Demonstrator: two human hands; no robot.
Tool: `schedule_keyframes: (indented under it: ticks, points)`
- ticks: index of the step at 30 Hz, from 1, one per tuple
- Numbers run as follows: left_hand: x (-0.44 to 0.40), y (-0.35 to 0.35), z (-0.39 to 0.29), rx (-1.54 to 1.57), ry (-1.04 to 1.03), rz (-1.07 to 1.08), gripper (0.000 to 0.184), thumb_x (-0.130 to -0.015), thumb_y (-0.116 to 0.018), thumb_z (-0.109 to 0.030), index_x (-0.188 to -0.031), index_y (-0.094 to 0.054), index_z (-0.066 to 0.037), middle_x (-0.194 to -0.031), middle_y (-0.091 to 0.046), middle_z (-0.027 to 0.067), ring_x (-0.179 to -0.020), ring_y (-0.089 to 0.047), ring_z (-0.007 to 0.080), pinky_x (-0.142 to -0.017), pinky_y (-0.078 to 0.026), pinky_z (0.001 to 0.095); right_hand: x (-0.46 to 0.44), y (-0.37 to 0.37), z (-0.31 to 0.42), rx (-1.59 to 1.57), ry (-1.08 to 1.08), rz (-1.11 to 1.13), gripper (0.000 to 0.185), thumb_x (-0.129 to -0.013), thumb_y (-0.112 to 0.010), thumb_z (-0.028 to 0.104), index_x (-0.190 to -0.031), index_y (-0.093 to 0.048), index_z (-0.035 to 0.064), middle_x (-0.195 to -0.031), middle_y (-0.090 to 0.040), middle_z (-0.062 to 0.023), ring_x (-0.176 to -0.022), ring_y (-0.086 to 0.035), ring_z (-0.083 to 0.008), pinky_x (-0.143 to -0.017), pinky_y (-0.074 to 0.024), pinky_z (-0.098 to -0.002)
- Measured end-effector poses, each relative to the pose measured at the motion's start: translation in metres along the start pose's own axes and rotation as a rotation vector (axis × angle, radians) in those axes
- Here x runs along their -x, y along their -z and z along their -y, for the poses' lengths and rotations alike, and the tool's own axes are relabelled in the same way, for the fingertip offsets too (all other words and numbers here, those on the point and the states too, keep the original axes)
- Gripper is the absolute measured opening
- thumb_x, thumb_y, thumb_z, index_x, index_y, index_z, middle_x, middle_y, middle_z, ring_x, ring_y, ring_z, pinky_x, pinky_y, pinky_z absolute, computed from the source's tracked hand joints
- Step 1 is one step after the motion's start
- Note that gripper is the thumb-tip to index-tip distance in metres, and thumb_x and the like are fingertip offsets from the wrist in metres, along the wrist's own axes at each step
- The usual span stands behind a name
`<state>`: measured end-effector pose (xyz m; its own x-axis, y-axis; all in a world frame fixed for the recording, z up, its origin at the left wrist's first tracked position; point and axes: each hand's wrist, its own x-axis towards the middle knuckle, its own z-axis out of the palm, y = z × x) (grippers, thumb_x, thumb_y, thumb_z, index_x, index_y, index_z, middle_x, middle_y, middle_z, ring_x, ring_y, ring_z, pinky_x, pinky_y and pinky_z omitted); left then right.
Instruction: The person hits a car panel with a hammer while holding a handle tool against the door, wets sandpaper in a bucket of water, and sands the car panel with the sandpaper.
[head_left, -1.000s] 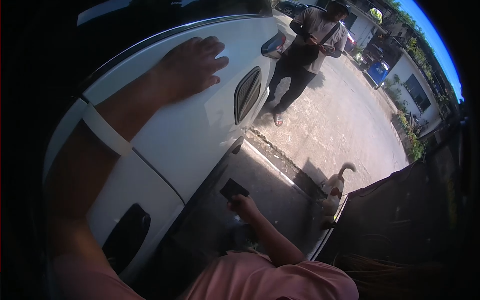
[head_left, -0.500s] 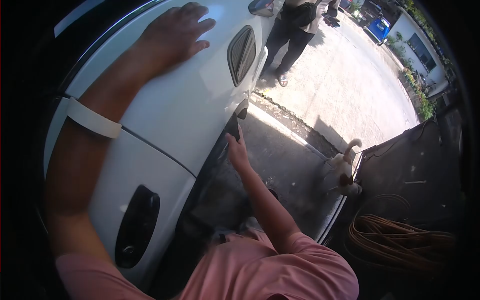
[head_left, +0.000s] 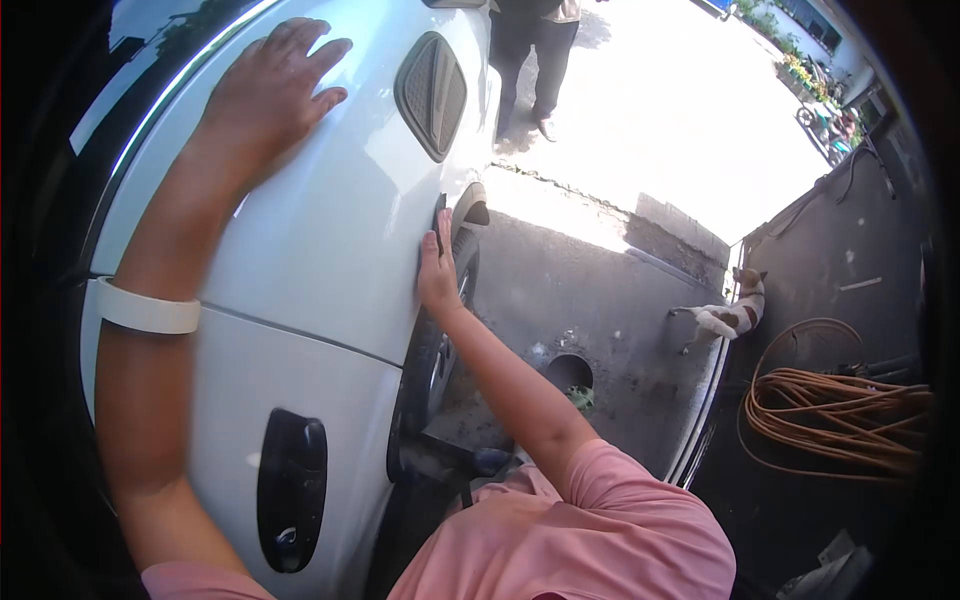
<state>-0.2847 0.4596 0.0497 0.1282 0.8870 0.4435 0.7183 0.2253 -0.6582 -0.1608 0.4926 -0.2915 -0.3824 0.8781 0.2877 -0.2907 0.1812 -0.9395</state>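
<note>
My left hand [head_left: 268, 88] rests with spread fingers on the white car panel [head_left: 330, 240]. A whitish ring [head_left: 150, 307], like a roll of tape, is around my left forearm. Lower down, my right hand [head_left: 438, 272] has its fingers stretched upward and presses a thin dark flat piece [head_left: 441, 204] against the car's side, by the wheel arch. Only an edge of that piece shows. Above it is a grey patterned trim [head_left: 432, 97]. A dark door handle recess [head_left: 292, 490] is at the lower left.
A person in dark trousers [head_left: 532, 60] stands at the car's far end. A brown-and-white dog [head_left: 735, 317] is by a dark wall [head_left: 850, 240]. An orange coiled hose [head_left: 830, 410] lies at right. A round dark hole [head_left: 570, 372] is in the floor near the wheel [head_left: 438, 365].
My right hand has moved up from low beside the car to its side, with the dark piece. The view has shifted, and the dog has turned around. My left hand stays on the panel.
</note>
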Motion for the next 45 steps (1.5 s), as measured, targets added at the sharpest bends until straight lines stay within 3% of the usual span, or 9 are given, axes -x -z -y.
schedule_keyframes:
  ticks: [6,9,12,20,28,33,36,42,45]
  points:
    - [-0.005,0.005,-0.001,-0.008,-0.002,0.034,0.047,-0.099,-0.061,-0.031,-0.143,-0.051,-0.019,-0.147,-0.049,0.0091,-0.138,-0.044,0.0277,-0.115,-0.038,0.0415,0.161,-0.014,0.027,0.034,0.167,0.173,0.064,-0.104,-0.041,0.018,-0.156,-0.015,-0.0082,-0.166,-0.001,-0.0243,-0.154,-0.001,-0.0382,-0.124,-0.0042,-0.0427]
    - [-0.005,0.012,0.0,0.042,-0.014,0.047,0.048,-0.099,-0.061,-0.033,-0.143,-0.051,-0.019,-0.146,-0.049,0.0086,-0.138,-0.043,0.0268,-0.115,-0.038,0.0413,0.103,-0.009,0.005,0.065,0.122,0.096,0.063,-0.104,-0.042,0.018,-0.156,-0.017,-0.0058,-0.166,-0.005,-0.024,-0.154,-0.004,-0.0386,-0.124,-0.0049,-0.044]
    - [-0.004,0.012,-0.003,0.022,-0.005,0.048,0.049,-0.098,-0.062,-0.034,-0.143,-0.051,-0.019,-0.144,-0.049,0.008,-0.137,-0.043,0.0257,-0.115,-0.037,0.0404,-0.035,0.014,-0.013,-0.035,-0.024,-0.001,0.059,-0.108,-0.036,0.027,-0.154,-0.022,-0.0083,-0.164,-0.017,-0.0236,-0.154,-0.011,-0.0311,-0.124,-0.009,-0.0336]
    - [-0.005,0.008,-0.002,-0.021,-0.012,0.008,0.047,-0.098,-0.063,-0.034,-0.141,-0.051,-0.017,-0.143,-0.05,0.0084,-0.136,-0.045,0.0271,-0.113,-0.041,0.0406,0.175,-0.003,0.034,-0.018,0.099,0.292,0.069,-0.105,-0.042,0.026,-0.159,-0.009,-0.0025,-0.167,0.0,-0.0225,-0.155,0.002,-0.0356,-0.123,-0.0015,-0.046]
    - [-0.004,0.019,-0.008,0.025,0.014,0.106,0.048,-0.1,-0.056,-0.036,-0.143,-0.051,-0.015,-0.149,-0.048,0.0124,-0.14,-0.041,0.0303,-0.117,-0.034,0.0437,-0.03,0.022,0.007,-0.026,-0.074,0.078,0.06,-0.108,-0.038,0.024,-0.154,-0.02,-0.0088,-0.165,-0.012,-0.0239,-0.155,-0.009,-0.0311,-0.124,-0.0074,-0.035]
    - [-0.008,0.056,-0.029,0.086,0.098,0.236,0.053,-0.098,-0.06,-0.033,-0.142,-0.052,-0.006,-0.15,-0.044,0.0171,-0.143,-0.035,0.0323,-0.12,-0.029,0.0432,0.118,0.006,0.017,0.0,0.101,0.221,0.064,-0.104,-0.043,0.014,-0.157,-0.014,-0.0046,-0.167,-0.003,-0.023,-0.155,-0.004,-0.0336,-0.124,-0.0067,-0.0406]
    - [-0.008,0.06,-0.034,0.101,0.112,0.231,0.052,-0.097,-0.061,-0.032,-0.141,-0.052,-0.006,-0.15,-0.044,0.0165,-0.143,-0.036,0.0323,-0.12,-0.029,0.043,0.21,-0.002,0.041,-0.049,0.089,0.361,0.071,-0.103,-0.046,0.025,-0.159,-0.011,-0.0014,-0.166,0.001,-0.0252,-0.154,0.002,-0.0396,-0.123,-0.0024,-0.046]
    - [-0.009,0.065,-0.048,0.032,0.191,0.268,0.051,-0.096,-0.063,-0.03,-0.141,-0.05,-0.008,-0.148,-0.045,0.0148,-0.142,-0.038,0.0294,-0.12,-0.03,0.0424,0.11,0.008,0.014,0.073,0.094,0.217,0.066,-0.105,-0.04,0.023,-0.159,-0.01,-0.001,-0.167,-0.003,-0.0223,-0.155,-0.002,-0.0355,-0.124,-0.003,-0.0467]
    - [-0.012,0.062,-0.048,0.021,0.198,0.258,0.05,-0.097,-0.062,-0.029,-0.141,-0.05,-0.008,-0.148,-0.045,0.0145,-0.142,-0.037,0.0289,-0.12,-0.03,0.0424,0.153,0.006,0.024,0.025,0.103,0.264,0.069,-0.104,-0.042,0.026,-0.16,-0.01,0.0018,-0.166,-0.003,-0.0233,-0.155,-0.001,-0.0371,-0.124,-0.0026,-0.0477]
